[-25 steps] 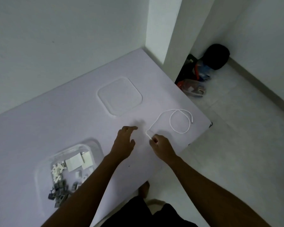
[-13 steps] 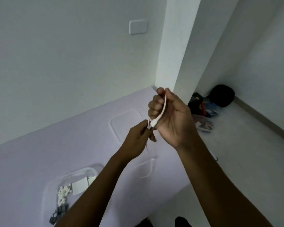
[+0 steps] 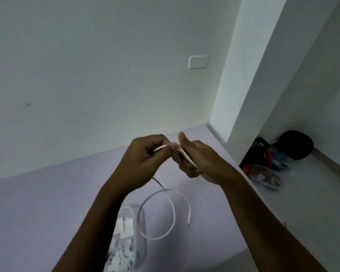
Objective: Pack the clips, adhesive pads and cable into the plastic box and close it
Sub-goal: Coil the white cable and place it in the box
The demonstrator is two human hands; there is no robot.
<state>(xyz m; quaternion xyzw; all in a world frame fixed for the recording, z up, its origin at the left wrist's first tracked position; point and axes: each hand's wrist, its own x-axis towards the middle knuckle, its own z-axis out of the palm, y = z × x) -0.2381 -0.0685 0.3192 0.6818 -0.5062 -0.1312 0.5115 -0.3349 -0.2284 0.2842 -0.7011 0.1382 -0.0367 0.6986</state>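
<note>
Both hands are raised above the lilac table (image 3: pixel 37 203), holding a thin white cable (image 3: pixel 172 209). My left hand (image 3: pixel 143 160) pinches one stretch of it and my right hand (image 3: pixel 196 160) grips the stretch beside it. Below the hands the cable hangs in a loose loop, its free end with a small plug dangling at the right. Underneath, partly hidden by my left forearm, the clear plastic box (image 3: pixel 140 250) stands open on the table with white adhesive pads (image 3: pixel 126 229) and small clips (image 3: pixel 124 258) inside. The lid is hidden.
The table meets a white wall at the back and a white pillar (image 3: pixel 241 85) at its right corner. On the floor to the right lie a black bag (image 3: pixel 294 145) and a clear bag of items (image 3: pixel 265 173). A wall plate (image 3: pixel 198 62) sits high up.
The cable has gone from lying on the table to being lifted in both hands. The hands have drawn apart along it, and the view has tilted upward.
</note>
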